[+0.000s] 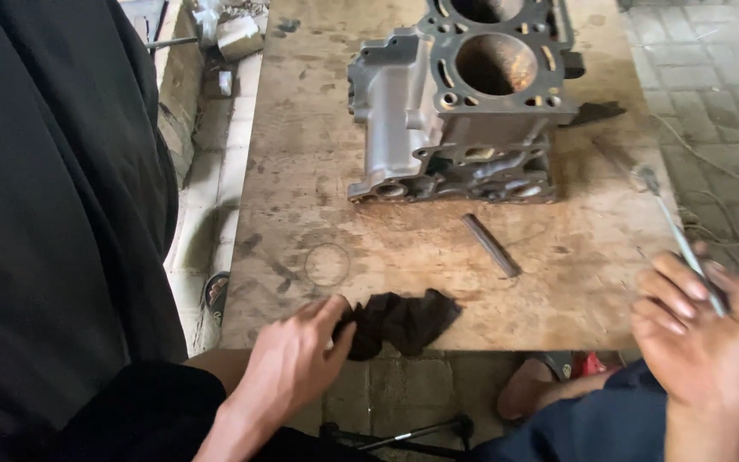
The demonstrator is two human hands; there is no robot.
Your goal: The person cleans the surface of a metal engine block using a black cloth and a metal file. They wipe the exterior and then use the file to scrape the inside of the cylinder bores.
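Observation:
My left hand [297, 359] rests at the near edge of a worn wooden board [318, 171], its fingers closed on a crumpled black rag [399, 321]. My right hand [703, 329] is at the board's near right corner, gripping the handle of a long thin metal tool [673, 227] whose ring-shaped head lies on the wood further away. A grey metal engine block [464, 111] with round cylinder bores stands at the far middle of the board. A short metal rod [491, 245] lies between the block and the rag.
A thin wire ring [327, 263] lies on the board near my left hand. Black clothing [53, 197] fills the left side. Paving tiles [712, 60] lie to the right, with debris and a low wall at the far left. A foot in a sandal [530, 385] shows below the board.

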